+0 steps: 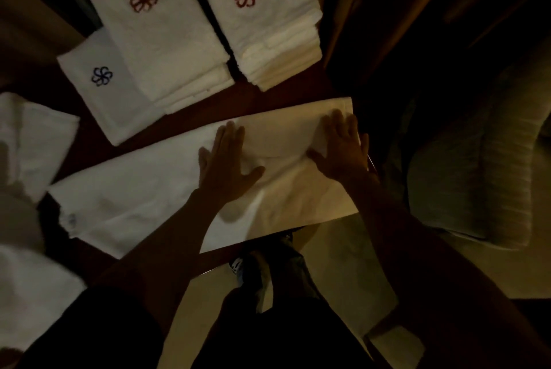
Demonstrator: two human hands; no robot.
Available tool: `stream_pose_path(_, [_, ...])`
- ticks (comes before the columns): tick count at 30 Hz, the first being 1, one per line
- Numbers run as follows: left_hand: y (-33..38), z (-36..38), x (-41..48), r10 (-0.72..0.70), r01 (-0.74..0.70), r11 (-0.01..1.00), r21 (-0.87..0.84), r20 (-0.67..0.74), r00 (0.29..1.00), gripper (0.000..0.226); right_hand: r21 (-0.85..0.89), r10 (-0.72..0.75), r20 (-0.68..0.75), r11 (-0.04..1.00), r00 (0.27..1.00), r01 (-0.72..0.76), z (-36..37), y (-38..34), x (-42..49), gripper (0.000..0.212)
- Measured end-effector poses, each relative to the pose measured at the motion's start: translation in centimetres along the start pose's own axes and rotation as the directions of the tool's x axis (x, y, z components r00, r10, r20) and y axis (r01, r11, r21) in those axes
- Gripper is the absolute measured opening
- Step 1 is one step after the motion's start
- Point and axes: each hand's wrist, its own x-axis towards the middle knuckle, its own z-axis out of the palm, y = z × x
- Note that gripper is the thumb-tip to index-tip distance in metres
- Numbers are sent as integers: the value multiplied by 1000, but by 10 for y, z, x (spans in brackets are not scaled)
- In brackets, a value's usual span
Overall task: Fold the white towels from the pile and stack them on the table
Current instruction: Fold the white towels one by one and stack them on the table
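A long white towel (143, 195) lies spread across the dark table (185, 127), its near edge hanging over the table's front. My left hand (225, 162) presses flat on its middle with straight fingers. My right hand (343, 148) presses flat on the towel's right end, where a raised fold runs between the two hands. Behind it stand three stacks of folded white towels: a low one with a blue flower logo (98, 91), a taller one with a red logo (161, 37), and another with a red logo (259, 19). Unfolded white towels (32, 142) are heaped at the left.
A padded light-coloured chair or cushion (471, 177) stands to the right of the table. Pale floor (343, 273) and my dark-clothed legs show below the table's front edge. More white cloth (29, 288) lies at the lower left.
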Motion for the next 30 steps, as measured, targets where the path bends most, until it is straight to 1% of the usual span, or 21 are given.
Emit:
stream_pose_path(2, [-7,-6,-1,39,-40,999,-31,-31,999,100,-68,14,45,998,999,-11,-11,-9,4,96])
stream_pose_path(3, [-12,-9,-5,44,-46,998,-35,-48,998,99,-112,-1,53,994,999,7,-14,-16,4,97])
stream_pose_path(6, [-34,-15,-23,-6,3,1000,-31,-84,996,96,-212,-128,54,968,990,136,-15,-48,-2,101])
stream_pose_path(11, [-84,-24,-63,-116,116,993,-10,-82,990,92,-193,-277,88,938,957,289,4,-115,-17,96])
stream_pose_path(13, [-107,-30,-80,-162,164,986,17,-102,982,92,-190,-322,103,923,941,336,16,-140,-24,93])
stream_pose_path(18, [-168,-38,-128,-297,307,951,46,-145,944,81,-206,-411,122,880,903,428,50,-197,-49,83])
stream_pose_path(20, [-189,-41,-147,-379,386,922,29,-140,915,78,-209,-440,146,862,886,462,62,-216,-58,81])
stream_pose_path(22, [-207,-44,-163,-456,458,889,-10,-105,884,75,-206,-448,173,854,877,477,75,-230,-67,81])
stream_pose_path(23, [-217,-43,-169,-473,473,881,-24,-94,876,74,-201,-443,189,856,876,476,81,-233,-70,83])
stream_pose_path(25, [-234,-40,-180,-479,476,878,-56,-63,876,72,-184,-412,211,874,887,450,93,-237,-76,88])
stream_pose_path(27, [-244,-40,-183,-484,481,873,-86,-19,875,72,-171,-391,197,890,899,424,99,-237,-76,92])
stream_pose_path(30, [-247,-48,-173,-498,499,866,-43,28,867,69,-169,-348,207,908,914,384,92,-236,-69,90])
